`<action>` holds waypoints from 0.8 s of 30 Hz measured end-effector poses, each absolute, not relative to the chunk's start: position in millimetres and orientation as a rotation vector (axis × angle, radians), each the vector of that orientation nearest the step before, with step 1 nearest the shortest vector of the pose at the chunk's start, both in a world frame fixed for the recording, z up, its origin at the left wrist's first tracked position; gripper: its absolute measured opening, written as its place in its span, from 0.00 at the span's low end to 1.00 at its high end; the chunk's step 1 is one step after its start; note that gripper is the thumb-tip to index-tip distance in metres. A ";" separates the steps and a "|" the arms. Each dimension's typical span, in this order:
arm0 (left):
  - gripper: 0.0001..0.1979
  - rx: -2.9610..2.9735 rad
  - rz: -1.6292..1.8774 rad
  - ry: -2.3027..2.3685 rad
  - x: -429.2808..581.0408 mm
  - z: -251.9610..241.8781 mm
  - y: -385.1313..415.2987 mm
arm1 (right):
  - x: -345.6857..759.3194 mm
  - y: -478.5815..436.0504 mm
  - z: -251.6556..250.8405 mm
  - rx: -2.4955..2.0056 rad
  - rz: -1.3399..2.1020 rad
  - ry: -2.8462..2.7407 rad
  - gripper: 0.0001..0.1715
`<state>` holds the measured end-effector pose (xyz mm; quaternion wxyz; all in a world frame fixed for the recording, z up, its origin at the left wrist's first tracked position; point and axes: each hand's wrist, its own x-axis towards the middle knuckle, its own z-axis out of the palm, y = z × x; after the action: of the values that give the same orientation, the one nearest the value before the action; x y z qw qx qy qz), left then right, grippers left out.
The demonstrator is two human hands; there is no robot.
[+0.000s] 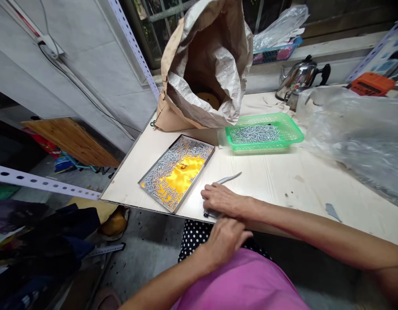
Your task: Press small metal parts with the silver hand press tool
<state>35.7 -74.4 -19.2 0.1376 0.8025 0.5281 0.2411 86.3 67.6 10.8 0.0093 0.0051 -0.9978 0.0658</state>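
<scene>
My right hand (223, 199) rests on the table near its front edge, fingers curled down over a greyish thing that is mostly hidden. A small black end (206, 213) of something shows below the fingers. Beyond the knuckles lies a slim, grey, pointed piece (230, 177). My left hand (225, 240) is just in front of the table edge, below the right wrist, with its fingers bent and the fingertips out of sight. Left of the hands lies a shallow metal tray (193, 185) with many small silvery pins (158, 172) over a bright yellow bottom (182, 174).
A green plastic basket (294, 135) with similar pins (255, 134) stands behind the hands. Beside it is a large open paper sack (176, 114). Clear plastic sheeting (357, 129), a kettle (299, 77) and an orange object (371, 84) are at right. A grey scrap (332, 211) lies nearer.
</scene>
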 end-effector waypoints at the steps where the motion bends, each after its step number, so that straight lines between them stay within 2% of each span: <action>1: 0.10 2.385 0.740 1.431 32.2 -10.9 -81.8 | 83.0 63.7 8.2 0.074 0.195 -3.117 0.10; 3: 0.08 2.514 0.874 1.339 16.5 6.3 -91.8 | 78.8 61.3 1.6 0.128 0.159 -3.099 0.10; 6: 0.08 2.487 0.985 1.647 -30.8 24.7 -85.7 | 75.0 61.9 -8.4 0.125 0.240 -3.031 0.08; 9: 0.10 2.150 0.898 2.203 -88.5 26.8 -59.1 | 73.6 61.6 -10.0 0.014 0.543 -2.800 0.04; 12: 0.11 2.026 0.675 2.281 -125.6 18.4 -31.3 | 82.9 73.2 9.6 -0.158 0.697 -2.430 0.05; 14: 0.11 2.031 0.521 2.221 -132.6 13.7 -16.8 | 98.5 96.5 34.4 -0.322 0.624 -2.231 0.06; 19: 0.15 2.014 0.228 2.167 -117.3 12.4 15.9 | 152.8 184.6 83.4 -0.923 0.137 -2.093 0.06; 22: 0.15 1.952 0.071 2.200 -108.4 11.3 33.5 | 172.2 198.1 75.8 -1.137 -0.012 -2.255 0.13; 24: 0.14 1.925 0.040 2.197 -106.8 9.8 40.7 | 175.3 175.9 57.1 -1.105 0.070 -2.394 0.15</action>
<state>-106.8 40.7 9.8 0.1098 0.6550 0.7475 0.0135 175.3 175.9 57.1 0.2492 -0.4056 -0.8790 0.0255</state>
